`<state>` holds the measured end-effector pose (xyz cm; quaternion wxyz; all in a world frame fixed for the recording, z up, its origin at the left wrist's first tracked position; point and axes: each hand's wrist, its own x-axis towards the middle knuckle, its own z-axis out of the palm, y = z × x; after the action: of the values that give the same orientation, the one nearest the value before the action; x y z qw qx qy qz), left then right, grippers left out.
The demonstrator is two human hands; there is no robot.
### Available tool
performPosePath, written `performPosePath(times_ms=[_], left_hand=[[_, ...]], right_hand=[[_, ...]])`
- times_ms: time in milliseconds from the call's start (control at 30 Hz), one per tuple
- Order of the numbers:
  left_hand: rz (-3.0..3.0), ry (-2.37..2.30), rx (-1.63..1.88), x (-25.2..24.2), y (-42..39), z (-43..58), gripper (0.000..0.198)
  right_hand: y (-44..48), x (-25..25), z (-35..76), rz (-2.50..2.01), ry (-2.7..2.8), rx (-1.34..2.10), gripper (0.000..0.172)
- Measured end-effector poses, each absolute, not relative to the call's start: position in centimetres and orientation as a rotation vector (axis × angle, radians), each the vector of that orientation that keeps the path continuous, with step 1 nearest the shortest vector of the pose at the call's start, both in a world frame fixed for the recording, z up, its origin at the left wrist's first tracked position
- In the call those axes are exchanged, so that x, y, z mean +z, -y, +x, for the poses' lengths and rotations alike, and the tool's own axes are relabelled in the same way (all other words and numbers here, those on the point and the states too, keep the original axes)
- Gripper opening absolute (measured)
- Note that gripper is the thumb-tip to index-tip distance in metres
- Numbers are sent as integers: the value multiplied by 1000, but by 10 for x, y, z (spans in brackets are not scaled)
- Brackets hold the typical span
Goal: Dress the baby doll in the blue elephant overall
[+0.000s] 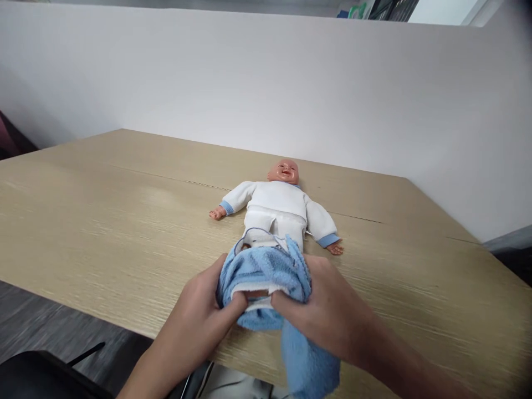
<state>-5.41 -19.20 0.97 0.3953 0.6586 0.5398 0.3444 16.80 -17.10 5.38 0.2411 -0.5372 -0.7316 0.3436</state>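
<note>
A baby doll point(279, 197) lies on its back on the table, head away from me. It wears a white top with blue cuffs, and its lower body is white. Bunched over the doll's leg ends is a light-blue terry garment point(266, 266) with white trim, probably doll pants. My left hand point(205, 307) is closed on the garment's left side, thumb inside the white-edged opening. Gripping the right side, my right hand point(324, 307) has its thumb at the same opening. One blue leg of the garment point(310, 360) hangs down past the table's near edge. The doll's feet are hidden.
The wooden table point(103, 221) stretches wide to both sides and has thin seam lines. A white partition wall point(249, 77) rises behind it. At the lower left is a black chair part point(45, 377) beside the grey floor point(25, 316).
</note>
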Motion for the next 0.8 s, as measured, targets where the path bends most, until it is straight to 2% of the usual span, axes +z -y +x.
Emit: performPosePath(times_ms=[100,200,400,467,533,667,800], left_hand=[[1611,-1366,845,9,211,-61,38],[1568,-1362,781,5,219,-64,38],[1655,-1402,603,-13,209,-64,24],[1724,-1409,570,-21,207,-65,24],[1766,-1407,574,-29,207,-65,24],[1774,-1423,647,-41,212,-64,29],[1682,-1291,736,-48,216,-63,31]], right_hand=[[181,59,163,-1436,2084,1059,6],[181,57,158,-1425,2197,1101,8],[169,38,152,-1554,2323,908,22],[168,32,151,-1573,2339,863,21],[170,29,150,-1600,2322,816,14],[179,29,146,-1725,2295,788,27],[183,26,147,-1755,2251,851,23]])
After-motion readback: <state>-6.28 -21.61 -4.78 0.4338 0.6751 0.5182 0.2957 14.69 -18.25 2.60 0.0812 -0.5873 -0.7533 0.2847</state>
